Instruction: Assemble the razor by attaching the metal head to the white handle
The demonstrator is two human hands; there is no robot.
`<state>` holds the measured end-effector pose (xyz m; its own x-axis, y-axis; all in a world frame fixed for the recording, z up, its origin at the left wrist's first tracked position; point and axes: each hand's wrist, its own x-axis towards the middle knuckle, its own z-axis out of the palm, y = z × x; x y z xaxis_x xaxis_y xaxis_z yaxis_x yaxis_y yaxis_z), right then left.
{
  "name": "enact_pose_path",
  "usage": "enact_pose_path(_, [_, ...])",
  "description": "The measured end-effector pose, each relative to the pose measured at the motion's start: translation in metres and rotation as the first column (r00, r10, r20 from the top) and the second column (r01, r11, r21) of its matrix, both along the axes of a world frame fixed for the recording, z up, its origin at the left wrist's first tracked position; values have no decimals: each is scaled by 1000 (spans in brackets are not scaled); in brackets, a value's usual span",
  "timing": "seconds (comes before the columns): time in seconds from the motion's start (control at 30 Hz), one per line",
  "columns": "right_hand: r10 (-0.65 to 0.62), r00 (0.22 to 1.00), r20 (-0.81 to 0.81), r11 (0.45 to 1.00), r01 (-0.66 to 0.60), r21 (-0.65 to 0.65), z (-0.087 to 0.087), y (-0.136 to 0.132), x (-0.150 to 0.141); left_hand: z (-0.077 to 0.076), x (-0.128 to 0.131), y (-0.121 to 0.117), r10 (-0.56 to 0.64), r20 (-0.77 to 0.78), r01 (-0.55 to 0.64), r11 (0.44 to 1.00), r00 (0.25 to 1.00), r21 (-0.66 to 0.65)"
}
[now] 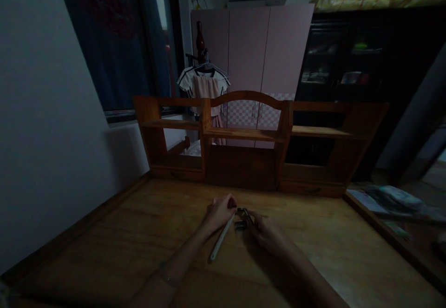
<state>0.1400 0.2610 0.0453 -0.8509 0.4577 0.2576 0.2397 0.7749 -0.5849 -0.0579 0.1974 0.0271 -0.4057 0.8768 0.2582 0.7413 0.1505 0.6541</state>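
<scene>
My left hand [222, 209] is closed, its fingertips pinching the upper end of a slim pale stick [222, 239]. The stick slants down toward me and has a small hole at its near end. My right hand [266, 233] is closed around a small dark metal tool [248, 217], whose kind I cannot make out. The tool's tip meets the stick's upper end by my left fingertips. Just below the tip, between my hands, is a small dark item [240, 226] with a ragged lower edge; the dim light hides its details.
A wooden desk [156, 233] spreads under my hands, with a raised rim along its sides. A wooden shelf unit [244, 136] stands across its back. Papers and a plastic-wrapped bundle [397, 199] lie beyond the right rim. A wall [69, 136] borders the left side.
</scene>
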Motion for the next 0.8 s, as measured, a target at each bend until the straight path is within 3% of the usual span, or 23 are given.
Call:
enact_pose_path(0.27, [-181,965,-190,977,198,74,-20,30,-5,-3,-5,-3,30,-76,-21,992,997,122])
enact_pose_path(0.4, [-147,944,-295,986,165,36,-22,38,-3,-3,-3,3,16,148,-62,947,989,315])
enact_pose_path(0.47, [-129,936,-328,989,146,28,-20,36,-3,-5,0,8,-89,379,-63,927,921,370])
enact_pose_path(0.57, [-85,939,-332,994,103,37,-15,30,-2,-8,6,15,-251,646,-50,911,721,410])
enact_pose_path(0.63, [-68,944,-322,995,87,43,-12,25,-2,-9,10,16,-290,705,-23,917,647,398])
enact_pose_path(0.8, [-59,942,-329,997,74,34,-3,14,0,-6,13,14,-354,735,57,916,578,396])
